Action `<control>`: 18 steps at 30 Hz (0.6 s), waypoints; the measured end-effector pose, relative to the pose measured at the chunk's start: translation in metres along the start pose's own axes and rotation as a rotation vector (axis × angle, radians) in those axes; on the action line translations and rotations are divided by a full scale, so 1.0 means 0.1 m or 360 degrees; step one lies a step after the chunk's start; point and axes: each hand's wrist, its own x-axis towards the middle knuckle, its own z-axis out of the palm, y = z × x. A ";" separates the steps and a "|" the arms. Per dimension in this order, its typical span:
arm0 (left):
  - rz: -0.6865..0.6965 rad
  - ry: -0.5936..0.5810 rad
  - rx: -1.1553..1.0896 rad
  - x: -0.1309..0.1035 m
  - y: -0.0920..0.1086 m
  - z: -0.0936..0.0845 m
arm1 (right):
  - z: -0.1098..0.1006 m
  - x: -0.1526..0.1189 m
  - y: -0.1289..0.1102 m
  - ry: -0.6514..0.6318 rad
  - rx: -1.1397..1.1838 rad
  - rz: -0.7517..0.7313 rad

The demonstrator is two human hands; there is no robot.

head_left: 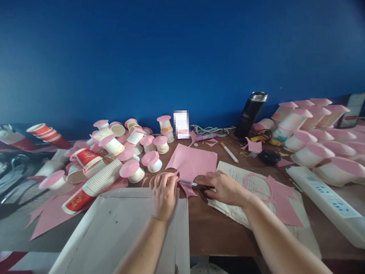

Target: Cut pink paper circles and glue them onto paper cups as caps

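Observation:
My right hand (225, 186) is closed around the handles of a pair of scissors (188, 183), whose blades point left toward my other hand. Beside the blade tips, my left hand (164, 196) pinches a piece of pink paper, mostly hidden by its fingers. A pink scrap (190, 190) shows just below the blades; whether it joins the held piece I cannot tell. Right behind the hands a larger pink sheet (196, 161) lies on the brown table (222, 239). Under my left forearm is a white board or flat box (122, 232).
Paper cups with pink paper tops (132, 171) crowd the left, near a long cup stack (99, 182). More topped cups (312, 146) stand at right, behind a power strip (327, 201). A black flask (251, 114), purple glue stick (205, 137) and printed pages (228, 175) are around.

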 end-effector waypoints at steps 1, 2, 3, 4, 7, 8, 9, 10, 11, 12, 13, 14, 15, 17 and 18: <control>0.0004 0.0001 -0.0008 0.00 0.00 0.00 | 0.00 0.00 0.00 0.0012 0.0005 -0.0006; 0.0003 0.0001 -0.0016 0.00 0.00 0.00 | 0.00 0.00 0.01 0.0021 0.0011 -0.0009; 0.0000 0.0001 -0.0023 0.00 0.00 -0.01 | 0.01 -0.01 0.02 0.0026 0.0018 -0.0006; -0.0005 0.0003 -0.0028 0.01 -0.01 -0.01 | 0.02 -0.01 0.04 0.0034 0.0026 0.0006; -0.0009 0.0064 -0.0019 0.01 -0.03 -0.01 | 0.08 -0.01 0.13 0.0124 0.0053 0.0106; -0.0001 0.0097 -0.0015 0.01 -0.04 -0.01 | 0.10 -0.01 0.17 0.0188 0.0062 0.0150; 0.0011 0.0129 -0.0023 0.02 -0.05 -0.02 | 0.13 -0.01 0.21 0.0275 0.0072 0.0190; 0.0020 0.0150 -0.0052 0.02 -0.05 -0.04 | 0.16 -0.01 0.24 0.0364 0.0077 0.0240; 0.0025 0.0153 -0.0104 0.03 -0.06 -0.08 | 0.18 -0.01 0.27 0.0439 0.0078 0.0292; 0.0029 0.0127 -0.0187 0.04 -0.07 -0.14 | 0.21 0.00 0.30 0.0492 0.0080 0.0335; 0.0007 0.0061 -0.0296 0.05 -0.08 -0.22 | 0.22 0.00 0.31 0.0528 0.0082 0.0371; -0.0013 -0.0038 -0.0415 0.06 -0.10 -0.32 | 0.24 0.01 0.33 0.0548 0.0086 0.0394; -0.0016 -0.0177 -0.0534 0.05 -0.12 -0.44 | 0.25 0.01 0.33 0.0558 0.0093 0.0404; -0.0026 -0.0583 -0.0727 0.00 -0.22 -0.73 | 0.27 0.02 0.33 0.0561 0.0108 0.0406; -0.0059 -0.0837 -0.0742 -0.06 -0.28 -0.88 | 0.28 0.03 0.33 0.0554 0.0116 0.0401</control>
